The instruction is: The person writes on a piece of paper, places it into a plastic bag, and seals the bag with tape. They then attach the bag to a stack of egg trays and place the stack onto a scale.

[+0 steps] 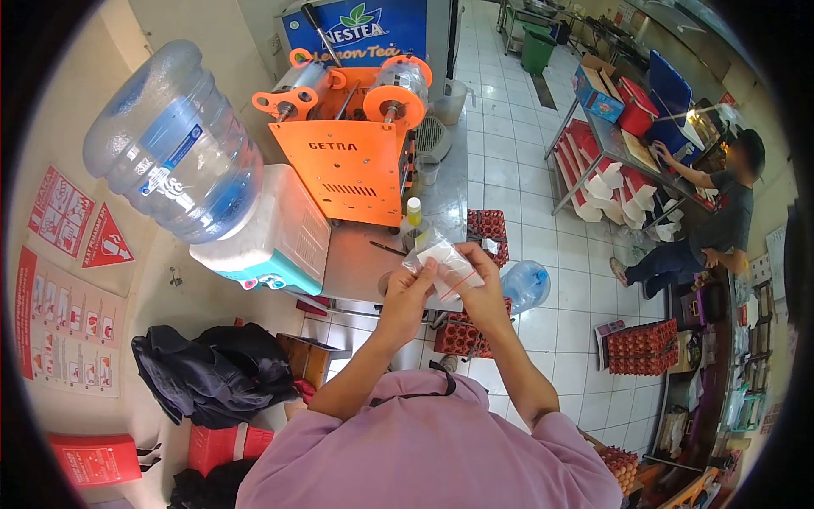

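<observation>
A small clear plastic bag [449, 270] with something white inside and a reddish line along one edge is held up in front of me. My left hand [410, 293] pinches its left side, thumb on top. On its right side my right hand [482, 284] grips it with bent fingers. Both hands are near the front end of the metal counter [352, 259]. Beyond them on the counter stand a bottle with a yellow label [414, 212] and a dark pen-like item [387, 248].
An orange sealing machine [343, 170] and a water dispenser [271, 229] with a large bottle stand on the left. Egg trays [487, 233] and an empty water bottle [526, 285] are right of the counter. Another person [725, 199] stands at a table far right.
</observation>
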`<state>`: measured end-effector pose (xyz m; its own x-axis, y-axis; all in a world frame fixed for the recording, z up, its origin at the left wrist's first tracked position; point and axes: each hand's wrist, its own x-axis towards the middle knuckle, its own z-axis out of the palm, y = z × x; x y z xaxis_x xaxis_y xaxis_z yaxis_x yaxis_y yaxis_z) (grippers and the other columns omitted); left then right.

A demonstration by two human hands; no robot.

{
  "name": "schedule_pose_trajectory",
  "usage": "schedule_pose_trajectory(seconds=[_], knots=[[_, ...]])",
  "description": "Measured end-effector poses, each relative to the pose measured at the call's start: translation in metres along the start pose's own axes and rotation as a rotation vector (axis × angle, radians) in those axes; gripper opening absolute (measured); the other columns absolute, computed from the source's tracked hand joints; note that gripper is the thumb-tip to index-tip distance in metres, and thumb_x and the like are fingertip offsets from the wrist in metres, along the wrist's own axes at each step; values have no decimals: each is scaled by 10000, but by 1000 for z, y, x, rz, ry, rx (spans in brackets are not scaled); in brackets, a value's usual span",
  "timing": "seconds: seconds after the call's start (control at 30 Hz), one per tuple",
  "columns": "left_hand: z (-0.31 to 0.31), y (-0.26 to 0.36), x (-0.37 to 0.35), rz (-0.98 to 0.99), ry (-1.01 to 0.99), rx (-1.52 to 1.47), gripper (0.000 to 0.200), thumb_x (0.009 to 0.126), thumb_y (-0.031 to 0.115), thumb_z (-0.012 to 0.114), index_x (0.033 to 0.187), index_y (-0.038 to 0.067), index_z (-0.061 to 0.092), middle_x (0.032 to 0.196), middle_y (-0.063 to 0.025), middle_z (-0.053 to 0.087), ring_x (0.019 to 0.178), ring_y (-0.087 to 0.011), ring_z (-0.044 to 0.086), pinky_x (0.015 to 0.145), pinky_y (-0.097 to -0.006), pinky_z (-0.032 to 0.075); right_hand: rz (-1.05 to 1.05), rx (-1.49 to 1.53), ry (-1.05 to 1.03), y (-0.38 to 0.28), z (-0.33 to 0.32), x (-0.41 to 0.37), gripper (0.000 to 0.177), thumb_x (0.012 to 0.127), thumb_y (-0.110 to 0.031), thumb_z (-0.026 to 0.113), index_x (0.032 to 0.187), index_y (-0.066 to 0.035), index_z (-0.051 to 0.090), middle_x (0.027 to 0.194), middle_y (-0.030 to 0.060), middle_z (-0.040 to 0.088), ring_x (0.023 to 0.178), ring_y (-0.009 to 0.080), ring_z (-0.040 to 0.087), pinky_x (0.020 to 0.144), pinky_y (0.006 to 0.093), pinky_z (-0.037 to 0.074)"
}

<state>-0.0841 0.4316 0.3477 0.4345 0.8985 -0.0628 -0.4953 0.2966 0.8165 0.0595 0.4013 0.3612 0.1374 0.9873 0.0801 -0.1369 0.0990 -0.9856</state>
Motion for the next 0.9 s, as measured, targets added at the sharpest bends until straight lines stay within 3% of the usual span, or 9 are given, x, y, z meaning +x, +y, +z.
schedule_pose_trajectory(seconds=[0.23,0.4,0.5,0.73,0.77,0.9], knots=[[-5,-3,-6,-67,-106,186,329,1045,312,559,1071,7,682,957,-6,688,850,-26,572,741,-214,440,-101,-21,76,4,1,0,447,811,-74,771,1196,-15,552,1045,53,601,984,126,594,801,260,512],[6,5,0,34,-20,22,314,1040,306,567,1106,16,668,986,-19,688,873,-33,592,757,-217,454,-103,-49,75,3,4,0,473,829,-92,769,1233,-9,535,1065,56,600,981,128,596,808,263,515],[13,13,-1,42,37,-23,311,1035,307,575,1115,21,665,981,-17,688,855,-39,599,740,-223,461,-16,98,20,-5,4,-4,438,856,-102,755,1228,-2,546,1085,57,617,987,125,602,836,274,512],[1,-10,2,30,23,46,316,1039,323,567,1114,30,659,957,4,685,805,-36,595,687,-211,450,-62,31,40,7,0,-1,356,864,-86,742,1169,-5,579,1066,65,653,993,124,611,884,279,492],[-5,-9,2,-45,7,57,311,1055,256,523,1288,50,547,1166,-42,646,1049,-120,628,895,-310,509,-88,23,53,10,0,0,360,855,-87,747,1164,-6,582,1055,60,646,976,123,610,874,280,494],[-3,-5,1,-49,-63,29,319,1062,262,505,1302,54,535,1179,-47,644,1066,-132,626,919,-320,500,-66,-14,41,4,-1,-1,385,851,-95,747,1184,-7,575,1073,60,637,976,121,602,865,278,496]])
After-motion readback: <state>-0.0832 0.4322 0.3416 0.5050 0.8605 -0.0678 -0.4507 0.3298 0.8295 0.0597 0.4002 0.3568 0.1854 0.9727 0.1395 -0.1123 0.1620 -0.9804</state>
